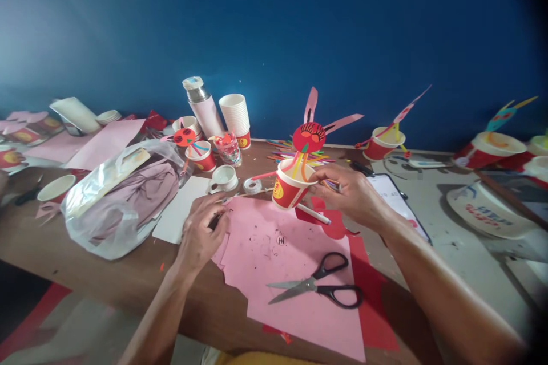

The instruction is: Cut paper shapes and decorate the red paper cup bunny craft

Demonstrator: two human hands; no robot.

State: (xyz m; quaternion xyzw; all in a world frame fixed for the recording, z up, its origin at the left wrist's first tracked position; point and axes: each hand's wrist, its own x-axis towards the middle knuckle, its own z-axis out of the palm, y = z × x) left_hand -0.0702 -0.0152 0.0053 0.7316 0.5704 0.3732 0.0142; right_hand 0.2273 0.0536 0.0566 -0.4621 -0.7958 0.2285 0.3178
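My right hand (349,191) grips the rim of a red and white paper cup (289,197), held a little above the pink paper (291,274). Coloured strips stand up in the cup and bear a red rabbit face (309,138) with long lashes and two pink ears. A red strip sticks out from the cup's left side. My left hand (203,231) is curled, fingers closed around a small dark thing (214,221) whose kind I cannot make out. Black-handled scissors (314,285) lie partly spread on the pink paper. A white marker (314,214) lies behind them.
A tape roll (252,185) and a white mug (224,179) stand behind my left hand. Farther back are a flask (203,108), stacked paper cups (234,117) and another decorated cup (201,157). A plastic bag (103,231) lies left; a phone (398,205) lies right.
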